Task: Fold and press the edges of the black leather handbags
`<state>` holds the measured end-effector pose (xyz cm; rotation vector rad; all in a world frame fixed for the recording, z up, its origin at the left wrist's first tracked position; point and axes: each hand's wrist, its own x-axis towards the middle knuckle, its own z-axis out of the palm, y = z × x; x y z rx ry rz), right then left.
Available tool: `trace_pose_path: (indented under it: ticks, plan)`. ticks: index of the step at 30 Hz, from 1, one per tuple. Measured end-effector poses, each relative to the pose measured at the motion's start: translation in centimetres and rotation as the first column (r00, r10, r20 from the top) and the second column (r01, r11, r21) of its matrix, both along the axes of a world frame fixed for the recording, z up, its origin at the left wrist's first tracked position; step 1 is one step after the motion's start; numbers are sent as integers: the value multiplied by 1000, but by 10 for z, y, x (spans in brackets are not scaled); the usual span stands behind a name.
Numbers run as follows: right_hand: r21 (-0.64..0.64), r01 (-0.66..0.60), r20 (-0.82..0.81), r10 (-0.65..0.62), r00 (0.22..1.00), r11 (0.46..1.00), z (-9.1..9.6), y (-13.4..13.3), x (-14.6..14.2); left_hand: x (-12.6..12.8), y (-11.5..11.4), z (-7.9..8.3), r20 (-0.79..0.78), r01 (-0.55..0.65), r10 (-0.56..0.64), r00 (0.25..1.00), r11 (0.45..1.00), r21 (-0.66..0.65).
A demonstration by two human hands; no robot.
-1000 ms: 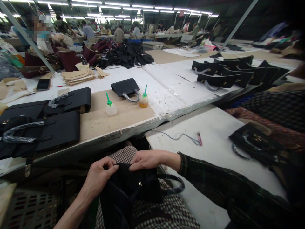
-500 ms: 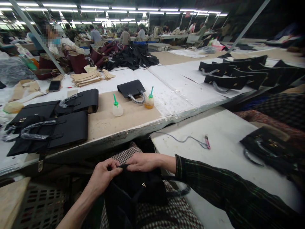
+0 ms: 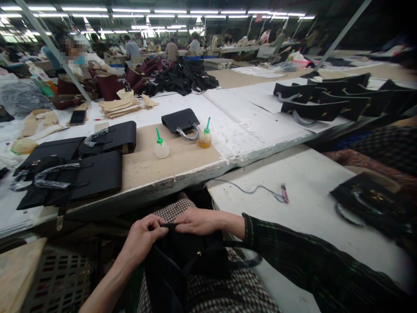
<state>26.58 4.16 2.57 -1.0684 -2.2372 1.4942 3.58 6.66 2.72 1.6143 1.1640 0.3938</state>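
A black handbag (image 3: 195, 261) lies across my lap, over a checked cloth (image 3: 250, 291); a small gold fitting shows on its dark side. My left hand (image 3: 148, 232) pinches the bag's upper edge between thumb and fingers. Close beside it, my right hand (image 3: 198, 221) presses on the same edge, its fingers closed over the fabric. One wrapped handle (image 3: 246, 262) sticks out toward the right. The fingertips of both hands are partly hidden by the dark material.
Black handbags (image 3: 97, 176) lie on the left of the long table, near two green-tipped squeeze bottles (image 3: 162, 149). More black bag pieces (image 3: 312, 108) stand at the right. A pink-handled tool (image 3: 284, 193) rests on the white side table (image 3: 312, 174). A plastic crate (image 3: 61, 278) sits lower left.
Both hands keep their hold on the bag's edge, almost unmoved. The whole view has shifted very slightly.
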Motion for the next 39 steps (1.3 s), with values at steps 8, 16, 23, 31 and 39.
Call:
trace_pose_path:
  ticks: [8,16,23,31,39]
  plan:
    - [1,-54,-8,54,998,999,10,-4,2,-1,-4,-1,-1,-18,18,1000,1000,3]
    - [106,-61,81,52,995,993,10,12,-16,-4,3,6,9,0,0,1000,1000,-24]
    - [-1,13,167,-12,986,1000,28,13,3,-23,21,26,-28,209,-219,975,955,-212]
    - [-35,115,57,-113,992,993,10,2,15,-6,17,16,5,280,-287,958,929,-241]
    - [-145,145,-107,-161,981,979,-10,10,6,-7,14,14,16,248,-255,967,920,-305]
